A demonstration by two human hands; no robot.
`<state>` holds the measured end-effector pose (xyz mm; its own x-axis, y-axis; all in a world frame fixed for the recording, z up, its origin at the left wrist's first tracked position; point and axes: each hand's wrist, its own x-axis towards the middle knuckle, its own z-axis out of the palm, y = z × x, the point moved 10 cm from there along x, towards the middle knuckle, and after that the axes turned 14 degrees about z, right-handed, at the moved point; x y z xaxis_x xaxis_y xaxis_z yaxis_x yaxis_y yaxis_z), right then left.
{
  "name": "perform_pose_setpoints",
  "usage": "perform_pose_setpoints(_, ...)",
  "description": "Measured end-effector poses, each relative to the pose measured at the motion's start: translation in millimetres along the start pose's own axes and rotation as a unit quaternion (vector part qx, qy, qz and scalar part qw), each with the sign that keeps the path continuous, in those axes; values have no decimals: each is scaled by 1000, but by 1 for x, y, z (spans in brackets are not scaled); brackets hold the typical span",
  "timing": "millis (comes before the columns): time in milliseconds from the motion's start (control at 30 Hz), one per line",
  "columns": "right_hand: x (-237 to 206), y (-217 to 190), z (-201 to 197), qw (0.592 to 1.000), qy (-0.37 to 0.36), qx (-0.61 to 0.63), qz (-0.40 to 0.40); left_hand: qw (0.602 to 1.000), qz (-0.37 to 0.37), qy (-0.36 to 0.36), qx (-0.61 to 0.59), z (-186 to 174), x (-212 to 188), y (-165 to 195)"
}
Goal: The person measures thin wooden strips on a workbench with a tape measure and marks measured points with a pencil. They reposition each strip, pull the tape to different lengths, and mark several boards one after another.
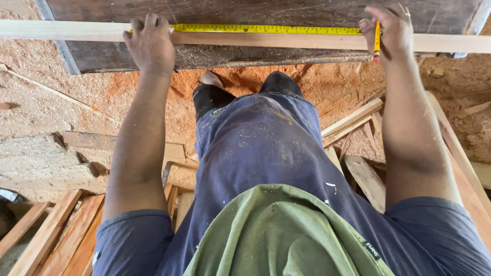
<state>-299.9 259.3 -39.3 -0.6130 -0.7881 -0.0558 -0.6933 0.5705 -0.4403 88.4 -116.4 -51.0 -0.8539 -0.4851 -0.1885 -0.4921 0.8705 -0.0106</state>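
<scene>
Yellow tape measure (266, 29) flat along pale wooden strip (76, 29), both hands atop.

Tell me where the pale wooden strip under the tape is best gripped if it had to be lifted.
Probably the bare middle of the wooden strip, between the left hand and right hand, pinched across its narrow width from the near edge. It is long, thin and lies flat; the tape measure covers its far edge.
</scene>
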Motion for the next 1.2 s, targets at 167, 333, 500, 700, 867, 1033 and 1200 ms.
perform_pose_setpoints(167,-5,-65,39,992,-19,126,18,1000,-4,-14,-1,2,-2,-1)
perform_pose_setpoints(333,-1,-144,100,967,-152,197,54,999,7,-31,16,1,0,1)
perform_pose_setpoints(500,3,-171,109,949,-127,286,31,999,-3,-35,9,-1,-1,3)
perform_pose_setpoints(700,1,-164,117,950,-112,289,46,1000,-4,-16,20,-5,-3,4)
perform_pose_setpoints(867,2,-166,122,959,-108,256,54,999,-13,-45,-1,0,-2,2)
perform_pose_setpoints(1033,3,-170,119,971,-75,226,37,999,-9,-43,6,0,-2,2)
perform_pose_setpoints(1200,4,-169,122,964,-91,242,60,999,-9,-44,9,0,-2,2)
